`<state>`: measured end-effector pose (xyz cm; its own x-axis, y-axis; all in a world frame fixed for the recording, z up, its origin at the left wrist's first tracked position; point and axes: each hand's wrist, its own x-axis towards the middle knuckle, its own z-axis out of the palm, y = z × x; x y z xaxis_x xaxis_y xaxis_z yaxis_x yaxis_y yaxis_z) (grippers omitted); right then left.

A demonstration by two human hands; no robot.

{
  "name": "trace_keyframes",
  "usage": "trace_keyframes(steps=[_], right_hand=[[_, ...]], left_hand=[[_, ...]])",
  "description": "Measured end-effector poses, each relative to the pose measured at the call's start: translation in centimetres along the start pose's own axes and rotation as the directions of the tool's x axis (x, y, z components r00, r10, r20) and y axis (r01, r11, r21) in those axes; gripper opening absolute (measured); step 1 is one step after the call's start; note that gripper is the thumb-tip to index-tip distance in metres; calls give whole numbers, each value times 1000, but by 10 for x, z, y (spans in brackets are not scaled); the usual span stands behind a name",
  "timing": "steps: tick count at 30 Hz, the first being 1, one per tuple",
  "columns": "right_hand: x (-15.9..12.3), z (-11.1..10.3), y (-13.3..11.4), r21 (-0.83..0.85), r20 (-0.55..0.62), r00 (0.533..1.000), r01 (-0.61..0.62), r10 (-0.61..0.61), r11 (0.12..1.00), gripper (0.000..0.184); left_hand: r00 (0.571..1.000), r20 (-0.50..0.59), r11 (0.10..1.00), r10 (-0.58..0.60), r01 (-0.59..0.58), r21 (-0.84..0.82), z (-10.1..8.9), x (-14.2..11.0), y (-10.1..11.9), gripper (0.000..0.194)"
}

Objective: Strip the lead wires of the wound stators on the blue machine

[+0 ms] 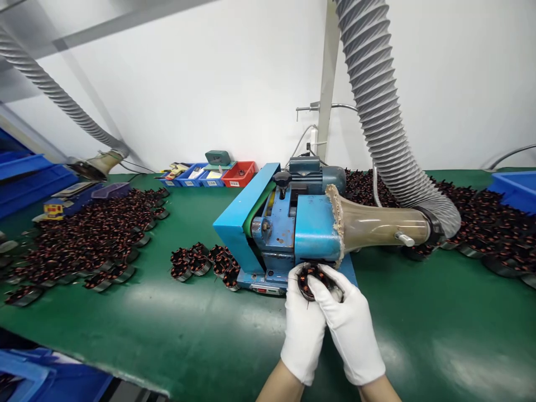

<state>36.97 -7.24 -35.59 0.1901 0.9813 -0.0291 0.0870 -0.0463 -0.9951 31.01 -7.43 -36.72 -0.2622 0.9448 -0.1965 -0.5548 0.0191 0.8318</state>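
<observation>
At far left, a blue bin (33, 181) stands beside a ring heap (90, 237). Next, 4 small bins (242, 178) sit by the wall (234, 84), with 2 ring clusters (200, 264) nearer. The machine (276, 229) blocks the space just beyond the gloved left hand (304, 326) and right hand (354, 318), whose fingers grip 1 dark ring (309, 281) at its front edge. Rightward, a hose (379, 95) drops to the hood (372, 226); another heap (494, 234) and a far-right bin (519, 190) lie past it.

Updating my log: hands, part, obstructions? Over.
Left white-gloved hand, right white-gloved hand: both holding round, black, copper-wound part. Blue metal machine directly ahead.
</observation>
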Motion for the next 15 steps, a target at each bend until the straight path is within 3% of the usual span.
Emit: trace_keyframes(steps=[9,12,15], right_hand=[[-1,-3,-6,-17,-27,999,40,-41,999,35],[-20,-6,3,-74,-24,1000,0,-1,997,37],[-51,-10,23,-41,19,1000,-6,7,999,52]], left_hand=[[1000,15,979,22,-24,205,6,-4,10,34],[999,-10,980,-45,46,192,-13,-21,12,44],[993,-38,980,-109,114,160,-44,-40,17,66]])
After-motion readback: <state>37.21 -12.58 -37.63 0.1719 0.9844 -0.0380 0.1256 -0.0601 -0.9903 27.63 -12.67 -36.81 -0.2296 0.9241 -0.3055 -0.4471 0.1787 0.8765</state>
